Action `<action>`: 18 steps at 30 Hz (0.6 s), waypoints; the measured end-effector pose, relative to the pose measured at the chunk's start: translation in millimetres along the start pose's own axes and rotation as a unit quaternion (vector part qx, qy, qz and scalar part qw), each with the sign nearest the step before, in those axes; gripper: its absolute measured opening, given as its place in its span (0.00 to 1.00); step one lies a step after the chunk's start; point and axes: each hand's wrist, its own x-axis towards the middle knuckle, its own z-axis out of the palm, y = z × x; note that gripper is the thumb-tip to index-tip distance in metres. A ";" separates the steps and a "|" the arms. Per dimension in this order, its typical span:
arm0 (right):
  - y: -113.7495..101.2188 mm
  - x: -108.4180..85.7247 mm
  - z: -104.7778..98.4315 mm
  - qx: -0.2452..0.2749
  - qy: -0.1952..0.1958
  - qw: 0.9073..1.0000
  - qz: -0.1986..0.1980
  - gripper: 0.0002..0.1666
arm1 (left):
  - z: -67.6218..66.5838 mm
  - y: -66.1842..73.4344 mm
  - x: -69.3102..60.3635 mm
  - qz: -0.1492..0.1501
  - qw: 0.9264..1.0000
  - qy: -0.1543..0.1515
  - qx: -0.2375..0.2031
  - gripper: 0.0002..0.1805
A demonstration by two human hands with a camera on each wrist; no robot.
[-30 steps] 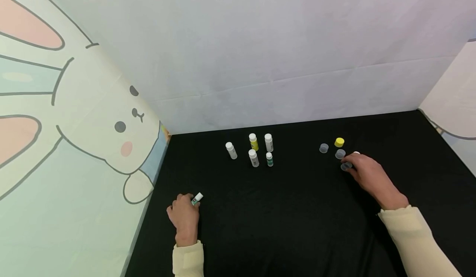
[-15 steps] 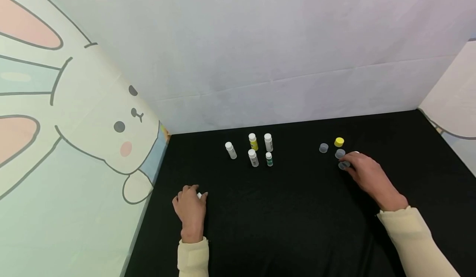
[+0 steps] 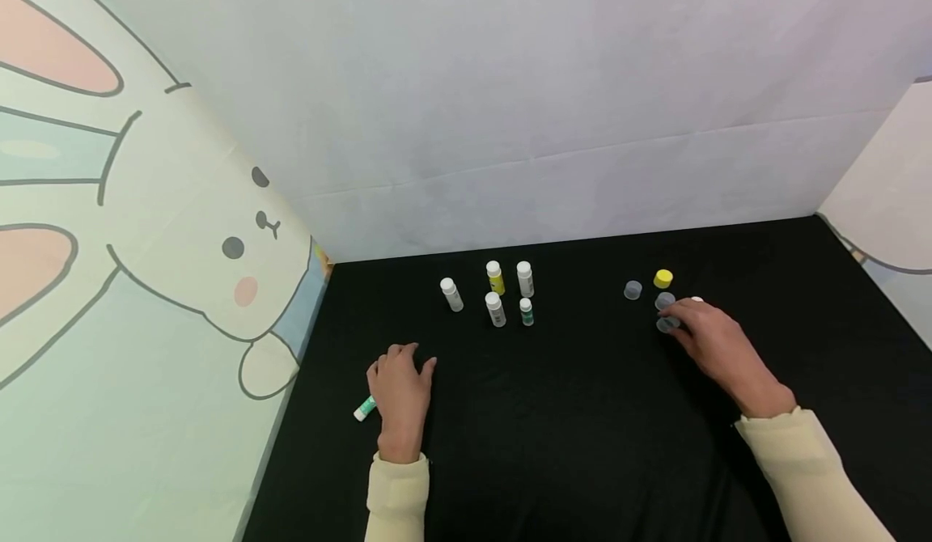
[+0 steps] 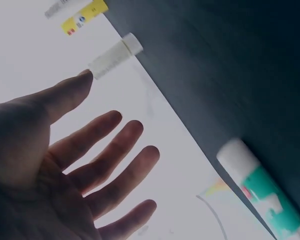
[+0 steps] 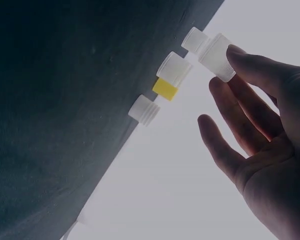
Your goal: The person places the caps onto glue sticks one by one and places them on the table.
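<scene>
A glue stick with a green label (image 3: 365, 408) and white ends lies on the black tabletop. It is just left of my left hand (image 3: 397, 390), whose fingers are spread over the table and hold nothing. In the left wrist view the same green glue stick (image 4: 265, 190) is apart from the fingertips. On the right, my right hand (image 3: 715, 352) pinches a small clear plastic cup (image 3: 666, 325) between thumb and fingers. The right wrist view also shows this ribbed cup (image 5: 216, 57) at the thumb tip.
Several capped sticks stand mid-table, among them a yellow one (image 3: 496, 280), a white one (image 3: 452, 294) and a small green one (image 3: 527, 312). Beyond my right hand are two clear cups (image 3: 633, 290), a yellow cap (image 3: 663, 278) and a partly hidden white cap (image 3: 696, 299).
My left hand has let go of the green glue stick and moved right and away from me, fingers spreading. My right hand has shifted slightly left with the clear cup.
</scene>
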 end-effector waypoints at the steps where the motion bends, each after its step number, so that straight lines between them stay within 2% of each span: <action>1: -0.9 0.1 0.3 0.000 0.000 1.000 0.000 0.23 | 1.2 3.2 0.7 0.002 1.000 -0.001 0.000 0.20; 8: -5.5 1.5 3.8 0.005 0.004 1.000 -0.006 0.23 | 8.6 22.5 4.7 0.021 1.000 -0.003 -0.006 0.22; 18: -13.5 3.2 8.9 0.007 0.015 0.999 -0.027 0.23 | 19.7 42.9 11.0 0.024 0.999 -0.021 -0.031 0.26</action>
